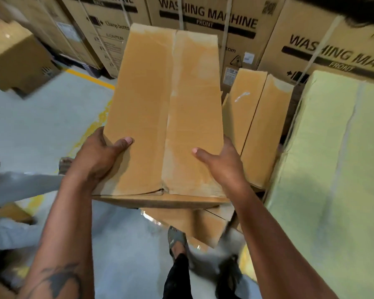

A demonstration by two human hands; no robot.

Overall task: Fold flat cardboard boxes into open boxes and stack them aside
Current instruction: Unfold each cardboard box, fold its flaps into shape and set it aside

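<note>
Cardboard box (166, 113) held before me over the floor (41, 117), long axis pointing away, my left hand (97, 158) and right hand (222, 162) gripping its near sides, thumbs on top, other fingers hidden beneath.

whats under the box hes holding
Under the held box, loose cardboard flaps stick out near a sandaled foot on the floor. Whatever lies directly beneath is covered.
</note>
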